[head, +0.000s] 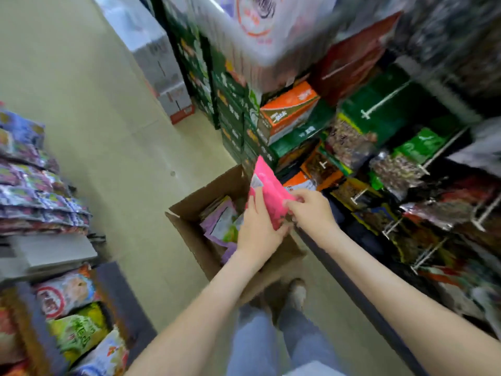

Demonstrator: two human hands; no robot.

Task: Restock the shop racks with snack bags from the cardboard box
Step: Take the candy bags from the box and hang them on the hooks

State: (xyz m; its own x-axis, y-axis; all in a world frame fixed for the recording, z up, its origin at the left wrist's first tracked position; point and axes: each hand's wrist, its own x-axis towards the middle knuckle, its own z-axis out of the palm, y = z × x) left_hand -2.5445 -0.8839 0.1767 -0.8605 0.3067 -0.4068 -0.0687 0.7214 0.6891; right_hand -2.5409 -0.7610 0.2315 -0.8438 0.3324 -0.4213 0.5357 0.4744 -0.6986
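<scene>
Both hands clamped on one pink snack bag [267, 189] above the open cardboard box [189, 234]: left hand [257, 232] underneath, right hand [311, 210] pinching its edge.

Person: left hand [257, 229] and right hand [311, 210] bare, forearms [206, 302] bare; light blue jeans [257, 340]; one pale beige shoe [296, 291], blurred.
</scene>
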